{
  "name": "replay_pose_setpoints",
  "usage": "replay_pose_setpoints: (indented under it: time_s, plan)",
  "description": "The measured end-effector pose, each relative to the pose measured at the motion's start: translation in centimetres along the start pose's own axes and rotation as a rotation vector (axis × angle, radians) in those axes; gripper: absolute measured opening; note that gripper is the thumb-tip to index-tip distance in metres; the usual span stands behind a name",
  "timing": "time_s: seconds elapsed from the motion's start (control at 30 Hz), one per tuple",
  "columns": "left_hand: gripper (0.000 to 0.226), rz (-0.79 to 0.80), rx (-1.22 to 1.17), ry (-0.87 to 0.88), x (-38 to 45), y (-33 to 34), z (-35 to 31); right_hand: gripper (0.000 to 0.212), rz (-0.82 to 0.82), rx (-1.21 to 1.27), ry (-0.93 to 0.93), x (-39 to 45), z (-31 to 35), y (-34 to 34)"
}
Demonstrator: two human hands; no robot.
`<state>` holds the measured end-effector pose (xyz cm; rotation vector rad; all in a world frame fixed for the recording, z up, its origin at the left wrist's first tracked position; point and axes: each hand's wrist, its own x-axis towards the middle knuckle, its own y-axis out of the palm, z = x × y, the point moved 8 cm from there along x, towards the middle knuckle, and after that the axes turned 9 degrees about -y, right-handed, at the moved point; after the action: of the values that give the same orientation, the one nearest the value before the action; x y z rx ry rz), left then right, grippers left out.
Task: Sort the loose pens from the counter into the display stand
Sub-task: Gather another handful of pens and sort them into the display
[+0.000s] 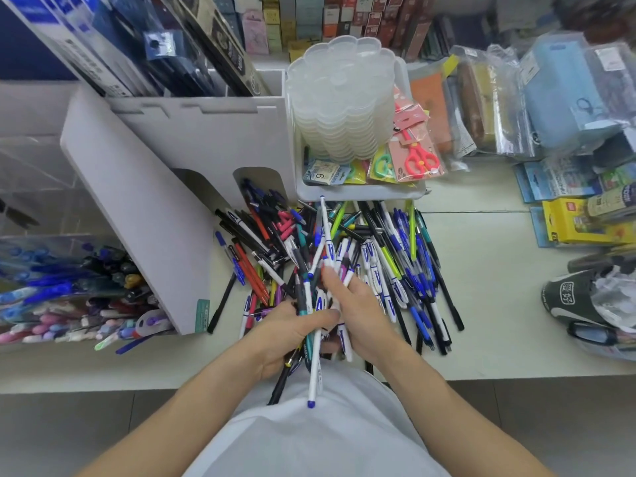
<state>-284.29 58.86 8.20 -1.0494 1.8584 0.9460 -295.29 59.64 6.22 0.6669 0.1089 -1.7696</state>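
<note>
The left hand (pixel 289 333) gripped a bundle of pens (pixel 311 339), its palm side hidden beneath them. The right hand (pixel 358 304) seemingly pinched one white pen there, though its fingertips were lost among the barrels. The loose pens (pixel 395 266) sprawled across the counter (pixel 488 304), near its front edge, touching the white display stand (pixel 165 215). They were mostly blue, black, white and red; bare counter lay rightward.
</note>
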Motion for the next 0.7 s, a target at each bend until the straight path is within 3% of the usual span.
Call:
replay_pose_setpoints:
  time_s: [0.17, 0.3, 0.47, 0.57, 0.7]
  plan:
    - [0.016, -0.033, 0.082, -0.042, 0.8, -0.3, 0.6, 0.022, -0.148, 0.063, 0.054, -0.7, -1.7, -0.1]
    - [0.053, -0.080, -0.144, -0.128, 0.6, -2.0, 2.1, 0.016, -0.255, 0.136, 0.143, -1.2, -2.5, -0.3]
    - [0.019, -0.239, 0.009, -0.036, 0.8, -4.0, 3.0, 0.016, -0.294, 0.188, 0.195, -1.7, -2.8, 0.0]
    - [0.027, -0.292, -0.040, -0.035, 0.8, -4.6, 3.1, 0.021, -0.373, 0.196, 0.221, -2.0, -3.2, -0.2]
    - [0.030, -0.156, 0.027, -0.004, 1.2, -3.3, 2.4, 0.024, -0.493, 0.193, 0.182, -1.6, -3.7, -0.6]
